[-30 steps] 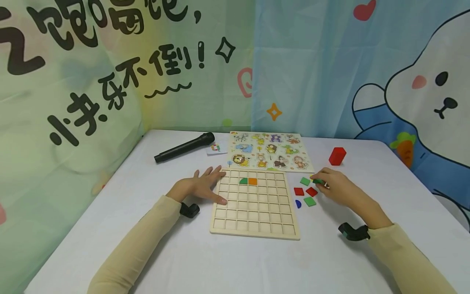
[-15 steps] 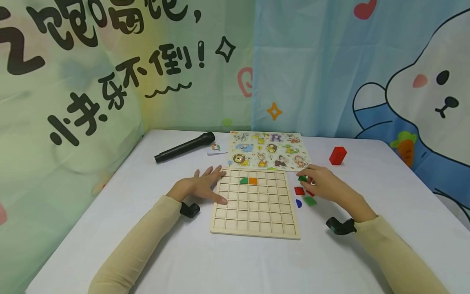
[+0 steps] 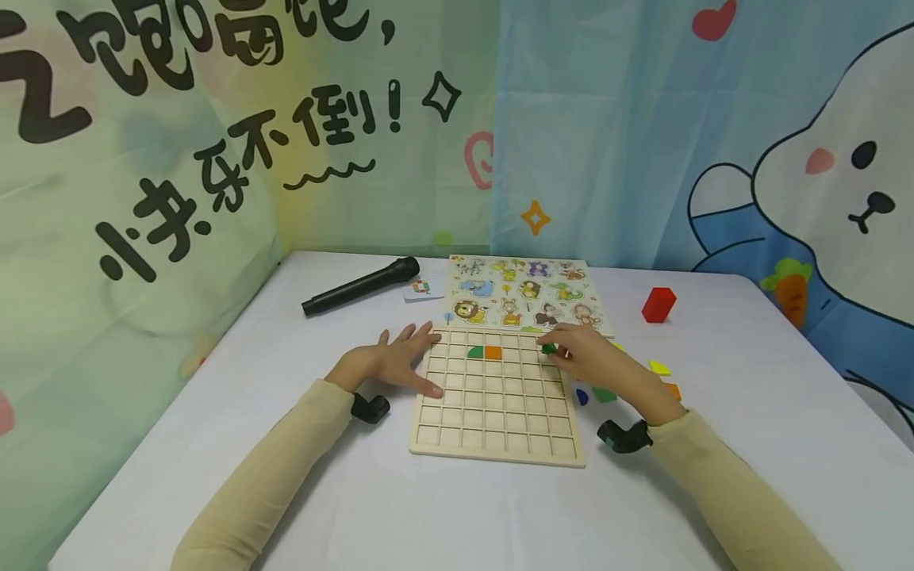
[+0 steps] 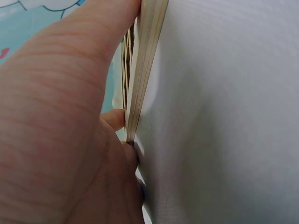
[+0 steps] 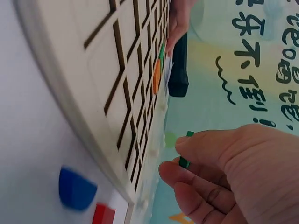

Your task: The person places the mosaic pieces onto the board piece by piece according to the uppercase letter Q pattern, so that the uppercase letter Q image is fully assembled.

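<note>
A small green piece [image 5: 185, 162] is pinched by the thumb and fingers of the right hand [image 3: 589, 353]. It could be dropped if the pinch is loosened too soon, as only a little piece is held. Under the fingertips is the upper right part of the grid board [image 3: 494, 400]; whether the board is touched cannot be told. The piece could be caught on a thin cell wall if it is turned the wrong way.

Just below the right hand, a blue piece [image 3: 581, 396] and a flat green tile [image 3: 603, 394] could be brushed away if the wrist is swung low. Further to its left, a rounded green piece [image 3: 475, 352] and an orange square [image 3: 493, 353] are set side by side; they could be bumped out if the hand is slid across.

Farthest left, the left hand [image 3: 396, 363] is spread on the board's edge, with nothing gripped. The board could be pushed crooked if that edge is pressed unevenly.
</note>
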Tool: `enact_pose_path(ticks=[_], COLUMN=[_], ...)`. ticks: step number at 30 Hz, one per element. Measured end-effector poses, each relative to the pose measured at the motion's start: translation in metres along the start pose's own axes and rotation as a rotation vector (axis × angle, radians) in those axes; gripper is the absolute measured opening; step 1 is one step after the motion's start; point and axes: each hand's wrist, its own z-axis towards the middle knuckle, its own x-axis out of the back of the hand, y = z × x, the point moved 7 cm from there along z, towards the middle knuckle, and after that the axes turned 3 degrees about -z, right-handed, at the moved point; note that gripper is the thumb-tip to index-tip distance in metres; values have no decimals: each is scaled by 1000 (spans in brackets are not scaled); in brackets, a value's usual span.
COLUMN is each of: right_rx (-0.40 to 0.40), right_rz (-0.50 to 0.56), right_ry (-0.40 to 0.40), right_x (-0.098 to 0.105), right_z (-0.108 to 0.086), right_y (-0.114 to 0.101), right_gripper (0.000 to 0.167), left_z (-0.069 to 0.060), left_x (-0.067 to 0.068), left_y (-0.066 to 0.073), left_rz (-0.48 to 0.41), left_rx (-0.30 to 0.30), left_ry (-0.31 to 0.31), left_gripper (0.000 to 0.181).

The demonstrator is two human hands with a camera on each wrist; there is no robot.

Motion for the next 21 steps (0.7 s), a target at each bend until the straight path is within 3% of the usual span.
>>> enact_pose_path(ticks=[3,21], right_rx=[26,14], right_rz=[-13,37], right_ry=[-3,-84], right_x=[-5,-30], right_z=[5,34], right_y=[-5,-9], right_gripper=[28,29], left_z=[0,2], left_x=[0,0], left_y=[1,0], left_rz=[1,17], left_rx=[0,10], left_ry=[0,1], left_gripper=[113,113])
